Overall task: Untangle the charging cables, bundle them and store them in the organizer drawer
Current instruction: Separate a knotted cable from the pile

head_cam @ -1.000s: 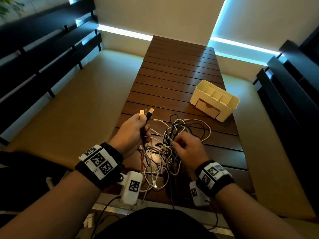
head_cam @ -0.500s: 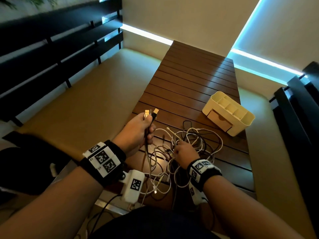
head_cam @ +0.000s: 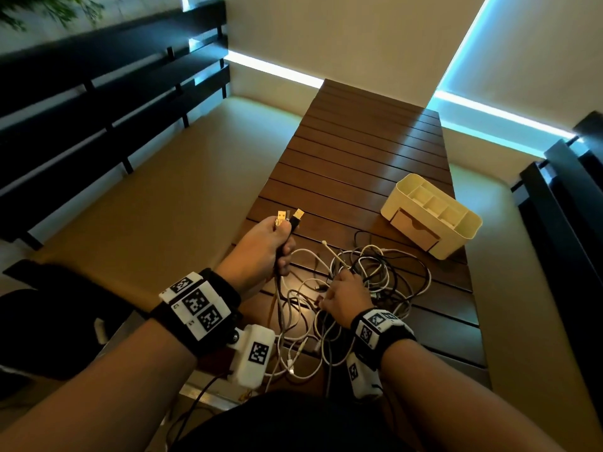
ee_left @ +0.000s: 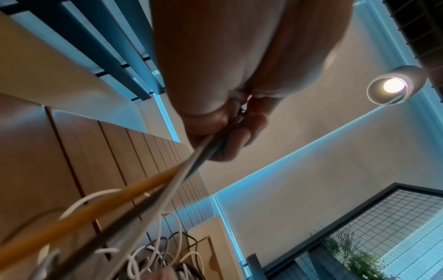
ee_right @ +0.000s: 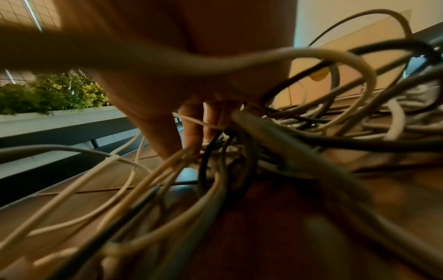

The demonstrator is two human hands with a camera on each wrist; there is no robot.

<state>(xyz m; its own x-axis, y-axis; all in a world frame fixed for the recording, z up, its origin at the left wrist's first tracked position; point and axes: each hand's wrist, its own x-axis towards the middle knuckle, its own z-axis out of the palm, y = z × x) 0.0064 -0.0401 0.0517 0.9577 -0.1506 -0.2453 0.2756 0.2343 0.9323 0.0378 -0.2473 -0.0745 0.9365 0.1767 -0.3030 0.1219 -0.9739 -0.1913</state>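
Left hand (head_cam: 261, 252) is fisted round several cables, raised above the bench (head_cam: 368, 151); two USB plugs (head_cam: 289, 216) stick up out of the top of the fist, the cords (ee_left: 153, 191) run taut from its underside down to the tangle (head_cam: 368, 282). Right hand (head_cam: 344, 295) is down on the tangle, palm down, fingers (ee_right: 191, 132) poked in among the loops and touching the bench; can't tell whether it's gripping a strand or just pressing. Right wrist view is blurred.

Tangle is a loose heap of white, grey and black cables on the near end of the bench, just in front of the person, some loops trailing toward the near edge. Organizer (head_cam: 430, 213) sits on the bench beyond and right of the tangle, near the right edge, angled; drawer (head_cam: 414, 228) at its front is closed. One black loop reaches close to it.
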